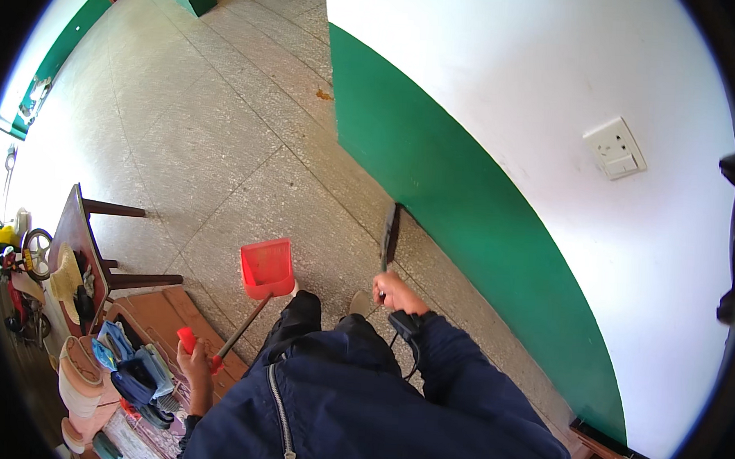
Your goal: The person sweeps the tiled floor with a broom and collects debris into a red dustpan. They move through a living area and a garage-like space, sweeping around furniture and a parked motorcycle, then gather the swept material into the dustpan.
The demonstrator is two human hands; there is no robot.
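Observation:
My left hand (196, 371) is closed round the red grip of a long-handled dustpan. Its red scoop (269, 266) is on or just above the floor in front of my left foot, with its open side facing away from me. My right hand (400, 294) is wrapped round the handle of a broom. The dark broom head (392, 230) lies along the foot of the green wall, its far end at or close to the wall. Most of the broom handle is hidden by my hand and sleeve.
A green and white wall (467, 193) with a socket plate (617, 148) runs along the right. On the left are a dark wooden table or stool (88, 250), a straw hat (66, 278), cardboard (167, 311) and piled shoes (135, 375). A brown spot (324, 95) marks the speckled floor.

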